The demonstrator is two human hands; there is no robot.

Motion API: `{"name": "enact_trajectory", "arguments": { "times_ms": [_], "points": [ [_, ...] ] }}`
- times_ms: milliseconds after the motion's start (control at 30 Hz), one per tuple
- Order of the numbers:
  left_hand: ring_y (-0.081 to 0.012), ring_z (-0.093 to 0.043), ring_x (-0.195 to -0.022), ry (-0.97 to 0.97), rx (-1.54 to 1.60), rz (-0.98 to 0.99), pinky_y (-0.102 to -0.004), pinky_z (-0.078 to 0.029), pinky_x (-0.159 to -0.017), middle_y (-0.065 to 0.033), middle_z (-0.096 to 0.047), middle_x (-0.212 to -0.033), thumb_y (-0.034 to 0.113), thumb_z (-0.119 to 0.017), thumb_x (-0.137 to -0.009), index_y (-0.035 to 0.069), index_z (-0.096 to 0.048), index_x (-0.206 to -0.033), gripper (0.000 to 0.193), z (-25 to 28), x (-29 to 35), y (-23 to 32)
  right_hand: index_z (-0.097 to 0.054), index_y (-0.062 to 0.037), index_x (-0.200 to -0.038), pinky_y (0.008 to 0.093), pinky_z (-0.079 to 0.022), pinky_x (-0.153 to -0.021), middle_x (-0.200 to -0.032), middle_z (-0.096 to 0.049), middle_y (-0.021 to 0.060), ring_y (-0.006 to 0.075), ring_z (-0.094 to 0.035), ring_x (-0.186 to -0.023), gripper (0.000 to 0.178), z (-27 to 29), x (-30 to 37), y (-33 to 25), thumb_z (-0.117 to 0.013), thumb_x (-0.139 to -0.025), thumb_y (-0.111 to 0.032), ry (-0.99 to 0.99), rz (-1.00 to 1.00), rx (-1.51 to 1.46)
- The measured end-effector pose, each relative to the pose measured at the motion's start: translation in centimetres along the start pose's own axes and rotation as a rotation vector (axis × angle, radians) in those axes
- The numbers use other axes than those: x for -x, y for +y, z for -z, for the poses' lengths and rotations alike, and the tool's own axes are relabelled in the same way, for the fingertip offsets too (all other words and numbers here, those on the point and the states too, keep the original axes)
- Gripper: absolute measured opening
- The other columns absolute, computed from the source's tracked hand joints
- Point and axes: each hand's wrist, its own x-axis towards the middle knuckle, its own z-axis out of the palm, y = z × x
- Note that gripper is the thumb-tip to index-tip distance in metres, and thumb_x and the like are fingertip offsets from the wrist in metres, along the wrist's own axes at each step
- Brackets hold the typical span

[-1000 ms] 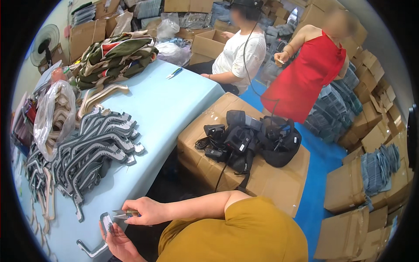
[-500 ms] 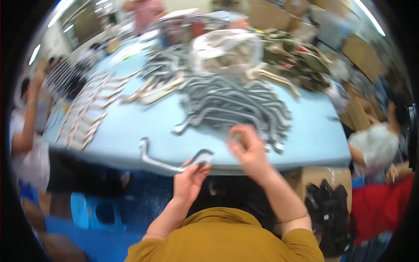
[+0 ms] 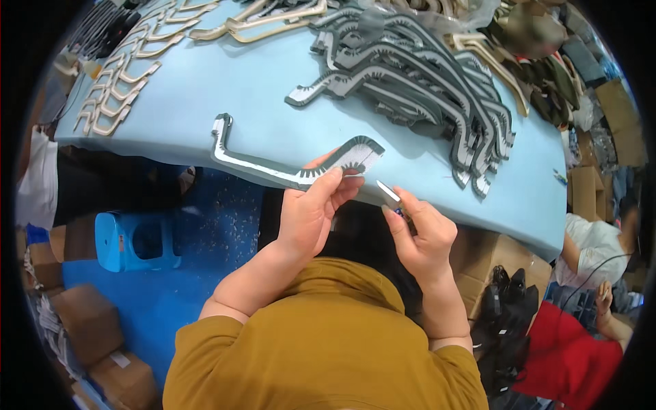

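My left hand grips one end of a bent grey-green strip with a pale face and a row of notches along its curve. The strip's other end sticks out to the left, over the front edge of the table. In my right hand is a small pointed blade, pinched between thumb and fingers; most of its handle is hidden. Its tip points up and left, just apart from the strip's curved end. Beyond my hands lies a pile of similar grey-green strips on the table.
The table has a light blue cover. Cream-coloured strips lie in rows at the left. Below stand a blue stool and, on the right, a cardboard box with black pieces. A person is at the right.
The view has tilted down. My left hand has brought the strip's curved end closer to my right hand. The blade in my right hand now shows clearly, pointing towards the strip.
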Motion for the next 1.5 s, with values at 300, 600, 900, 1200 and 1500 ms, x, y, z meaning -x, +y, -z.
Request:
{"name": "enact_trajectory", "arguments": {
  "times_ms": [300,600,900,1200,1500],
  "points": [
    [-0.0155,-0.055,-0.098,0.036,-0.05,-0.027,-0.0292,-0.043,-0.085,-0.0086,-0.057,-0.11,0.012,-0.046,-0.091,0.0,-0.042,-0.126,0.037,0.1,0.3,-1.4,-0.062,-0.0003,-0.102,0.0245,-0.042,-0.047,-0.064,-0.059,0.0089,0.0161,-0.056,-0.051,0.031,-1.0,0.6,0.6,-0.069,-0.072,-0.004,-0.051,-0.061,0.018],
    [-0.0141,-0.055,-0.098,0.014,-0.068,-0.035,-0.0278,-0.043,-0.084,-0.0078,-0.057,-0.11,0.01,-0.045,-0.091,0.0,-0.043,-0.125,0.036,-0.1,0.5,-1.9,-0.062,-0.0009,-0.101,0.0251,-0.043,-0.048,-0.064,-0.059,0.0092,0.0166,-0.056,-0.051,0.031,-1.1,0.6,1.0,-0.069,-0.071,-0.005,-0.062,-0.093,0.006],
    [-0.0138,-0.056,-0.093,0.017,-0.031,-0.011,-0.0275,-0.044,-0.082,-0.0092,-0.058,-0.108,0.01,-0.046,-0.09,-0.001,-0.043,-0.124,0.036,-0.4,0.4,-1.8,-0.061,-0.0019,-0.102,0.0269,-0.042,-0.045,-0.062,-0.057,0.0079,0.0183,-0.055,-0.049,0.034,-1.1,0.7,1.1,-0.07,-0.069,-0.005,-0.046,-0.017,0.172],
    [-0.0151,-0.057,-0.092,0.022,-0.013,0.013,-0.0283,-0.045,-0.082,-0.0104,-0.059,-0.104,0.01,-0.047,-0.089,-0.002,-0.043,-0.123,0.036,-0.2,0.4,-1.7,-0.06,-0.001,-0.101,0.0248,-0.04,-0.043,-0.063,-0.055,0.0056,0.0155,-0.051,-0.046,0.03,-1.3,0.8,2.1,-0.069,-0.073,-0.009,-0.038,-0.066,-0.039],
    [-0.0145,-0.058,-0.089,0.007,-0.013,0.078,-0.029,-0.047,-0.081,-0.0082,-0.059,-0.102,0.009,-0.052,-0.088,0.0,-0.047,-0.118,0.031,-0.1,1.0,-2.2,-0.051,-0.002,-0.098,0.0188,-0.031,-0.05,-0.063,-0.047,-0.0044,0.002,-0.039,-0.057,0.021,-1.8,-1.5,1.6,-0.061,-0.083,-0.014,-0.097,-0.558,-0.759]
  ]
}}
